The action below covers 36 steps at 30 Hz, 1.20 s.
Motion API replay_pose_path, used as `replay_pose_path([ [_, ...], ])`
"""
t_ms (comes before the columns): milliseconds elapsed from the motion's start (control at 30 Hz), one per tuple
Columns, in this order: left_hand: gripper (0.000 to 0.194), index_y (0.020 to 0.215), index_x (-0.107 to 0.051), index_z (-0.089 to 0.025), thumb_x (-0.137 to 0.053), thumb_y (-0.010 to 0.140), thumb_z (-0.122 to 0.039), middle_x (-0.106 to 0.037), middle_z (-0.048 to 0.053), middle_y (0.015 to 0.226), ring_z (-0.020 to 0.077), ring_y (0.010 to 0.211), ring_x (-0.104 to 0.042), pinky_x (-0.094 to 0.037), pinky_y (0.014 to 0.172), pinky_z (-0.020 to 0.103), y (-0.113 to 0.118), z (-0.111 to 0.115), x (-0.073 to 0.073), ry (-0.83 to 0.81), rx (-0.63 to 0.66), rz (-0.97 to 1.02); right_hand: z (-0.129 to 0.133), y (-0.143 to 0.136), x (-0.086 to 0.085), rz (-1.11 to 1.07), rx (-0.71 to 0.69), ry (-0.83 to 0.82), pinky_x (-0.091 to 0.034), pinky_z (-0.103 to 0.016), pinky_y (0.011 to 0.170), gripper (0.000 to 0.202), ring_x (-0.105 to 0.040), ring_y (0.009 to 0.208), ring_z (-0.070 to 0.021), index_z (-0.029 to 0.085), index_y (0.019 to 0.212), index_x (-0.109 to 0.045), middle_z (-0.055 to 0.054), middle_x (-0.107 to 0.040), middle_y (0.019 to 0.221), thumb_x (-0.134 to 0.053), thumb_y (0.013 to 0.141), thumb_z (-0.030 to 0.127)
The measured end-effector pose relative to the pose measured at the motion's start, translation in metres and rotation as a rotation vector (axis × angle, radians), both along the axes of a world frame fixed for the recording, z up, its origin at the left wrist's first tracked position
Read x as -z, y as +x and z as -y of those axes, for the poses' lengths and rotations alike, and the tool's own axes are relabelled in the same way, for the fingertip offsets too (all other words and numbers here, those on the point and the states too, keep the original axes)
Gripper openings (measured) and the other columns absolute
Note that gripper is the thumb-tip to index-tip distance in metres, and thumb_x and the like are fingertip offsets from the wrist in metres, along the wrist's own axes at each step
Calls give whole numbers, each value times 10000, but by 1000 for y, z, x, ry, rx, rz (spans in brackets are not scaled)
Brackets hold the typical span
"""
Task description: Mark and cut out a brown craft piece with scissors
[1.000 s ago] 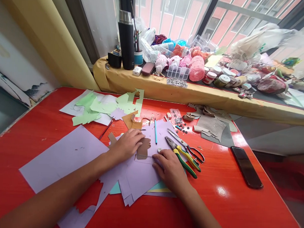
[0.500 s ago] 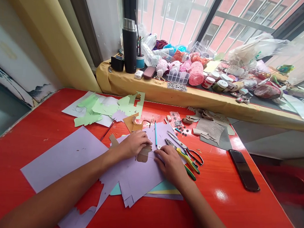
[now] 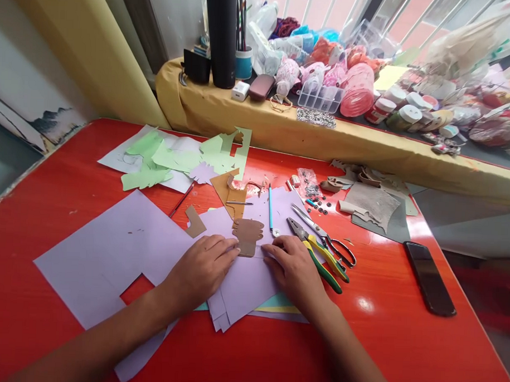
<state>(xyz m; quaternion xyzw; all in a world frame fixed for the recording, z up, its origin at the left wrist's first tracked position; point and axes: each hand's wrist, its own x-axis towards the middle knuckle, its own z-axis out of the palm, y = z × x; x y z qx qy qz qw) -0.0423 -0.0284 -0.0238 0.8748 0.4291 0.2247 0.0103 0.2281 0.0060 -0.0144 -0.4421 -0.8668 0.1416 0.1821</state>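
A brown leather-like cutout with notched sides lies on the stacked purple paper. At its lower left edge rest the fingertips of my left hand, stretched out and not wrapped round it. My right hand lies to its right, fingers apart and lightly bent, the tips on the paper. Just above those fingers sits a small white disc near the end of a blue pencil. Pliers with yellow-green handles and metal scissors lie right of my right hand.
Green paper scraps lie at the back left, above a large purple sheet. Grey and brown leather scraps and a black phone are on the right. Jars, bottles and yarn crowd the cloth-covered sill.
My left hand has moved down and left off the brown cutout, which now shows whole. My right hand stays beside it. The view has tilted down.
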Motion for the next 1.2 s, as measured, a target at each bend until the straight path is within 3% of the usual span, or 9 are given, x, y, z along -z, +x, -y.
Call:
replay_pose_path([
  [267,323,1283,-719,-60,-547,1015,-5,-799,158,1282,290,1082,-706,-599,926,433,6,12,4,151,-8,-98,-2,1,3,-52,-6,-20,-553,-465,918,190,-648,1044,-296,218,1236,-769,-118,-716,1134,-647,1090,215],
  [667,304,1274,-719,-94,-574,1014,-32,-815,143,1265,285,1074,-722,-611,886,439,7,12,3,129,-27,-56,-3,0,7,-109,16,-32,-540,-469,921,202,-651,1038,-290,236,1252,-768,-106,-715,1102,-636,1100,244],
  [867,392,1361,-689,-128,-556,1006,-32,-802,139,1302,290,1116,-718,-604,899,459,7,14,4,77,-43,-16,-4,1,7,-110,10,-29,-545,-474,907,205,-664,1029,-295,259,1245,-778,-102,-726,1092,-634,1100,256],
  [1067,360,1318,-706,-143,-568,1006,-29,-814,123,1276,285,1089,-725,-608,900,449,7,13,3,90,-51,-24,-5,1,8,-114,1,-15,-544,-464,890,189,-662,1010,-292,226,1235,-767,-108,-725,1083,-633,1106,260],
  [1200,422,1402,-673,-156,-557,1013,-42,-803,130,1304,289,1121,-726,-613,915,460,7,14,4,52,-52,-3,-6,2,8,-112,0,-23,-548,-469,900,206,-662,1015,-293,245,1244,-776,-107,-728,1086,-621,1109,267],
])
